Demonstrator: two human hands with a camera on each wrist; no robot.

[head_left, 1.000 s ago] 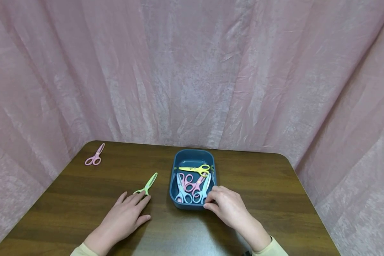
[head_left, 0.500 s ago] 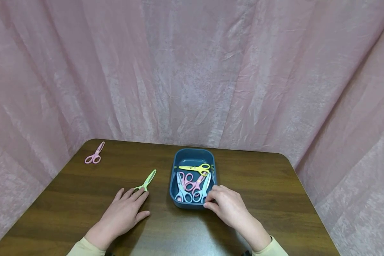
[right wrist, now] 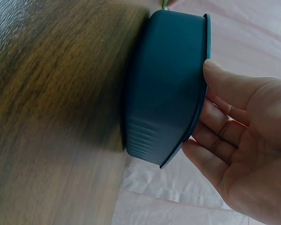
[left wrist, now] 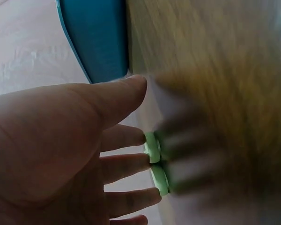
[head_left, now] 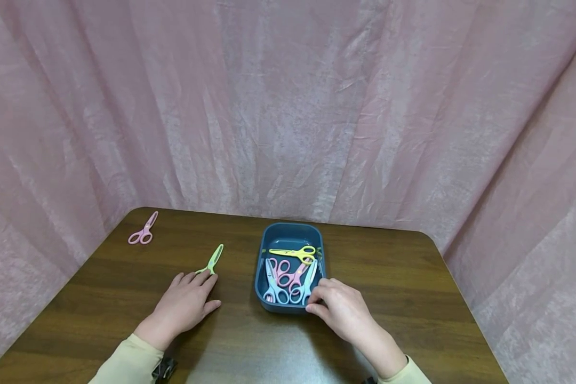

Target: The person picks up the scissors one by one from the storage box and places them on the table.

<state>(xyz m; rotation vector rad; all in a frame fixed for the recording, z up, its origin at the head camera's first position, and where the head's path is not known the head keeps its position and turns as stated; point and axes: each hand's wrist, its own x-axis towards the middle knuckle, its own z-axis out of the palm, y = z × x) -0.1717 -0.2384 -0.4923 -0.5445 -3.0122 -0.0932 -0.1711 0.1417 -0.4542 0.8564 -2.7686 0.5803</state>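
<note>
My left hand [head_left: 186,303] lies palm down with its fingers fairly straight, fingertips on the handle rings of a pair of light green scissors [head_left: 214,259] lying on the table. In the left wrist view the fingertips press on the green rings [left wrist: 153,148]. At the near right corner of a dark blue plastic box [head_left: 288,309], my right hand [head_left: 340,308] pinches the rim, its thumb on the outer side [right wrist: 166,84] in the right wrist view. Inside the box are yellow scissors [head_left: 288,253], light blue scissors [head_left: 274,285] and pink scissors [head_left: 295,277], partly overlapping.
A pair of pink scissors [head_left: 144,230] lies near the far left corner of the brown wooden table [head_left: 389,266]. Behind the table and along its sides hang pink curtains [head_left: 288,106]. The box stands close to the table's far edge.
The left hand has slid the green scissors across the table, away from the person and a little left. The right hand and the box stay in place.
</note>
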